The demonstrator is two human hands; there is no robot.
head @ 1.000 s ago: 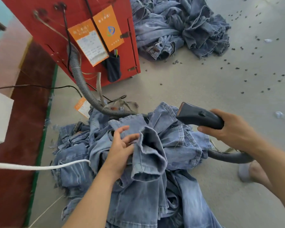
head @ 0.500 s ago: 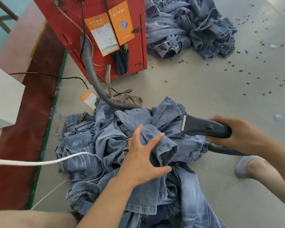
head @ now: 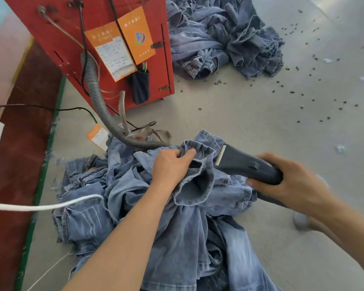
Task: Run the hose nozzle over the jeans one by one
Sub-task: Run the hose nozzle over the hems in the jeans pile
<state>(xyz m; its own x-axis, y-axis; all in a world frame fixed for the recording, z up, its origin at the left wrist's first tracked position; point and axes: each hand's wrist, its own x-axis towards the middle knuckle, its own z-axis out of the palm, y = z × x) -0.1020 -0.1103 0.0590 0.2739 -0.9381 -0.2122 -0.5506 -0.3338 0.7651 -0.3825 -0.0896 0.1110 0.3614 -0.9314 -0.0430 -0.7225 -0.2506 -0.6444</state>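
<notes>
A heap of jeans (head: 177,206) was spread on the grey floor (head: 250,122) in the lower centre of the frame. The topmost pair was gathered at its open hem (head: 198,183), which was pinched between the thumb and curled fingers of the left hand (head: 170,166) so that the tube of denim was held open and raised. The dark hose nozzle (head: 242,162) was held in the right hand (head: 290,181), whose grip was wrapped round the rear of the handle, fingers below and thumb hidden. The pale mouth of the nozzle was brought just beside the held hem, touching or all but touching the cloth; which of the two could not be told.

The ribbed grey hose (head: 99,101) was led from the red machine (head: 135,49) at the upper left down to the heap. A second pile of denim (head: 225,38) was left at the upper centre, well apart. Dark scraps (head: 303,95) were scattered over the floor at the right.

The step in hand was judged to be the treatment of one pair at its leg opening. The next move would call for the nozzle to be drawn along or into the leg while the cloth was kept taut, before another pair was taken up.
</notes>
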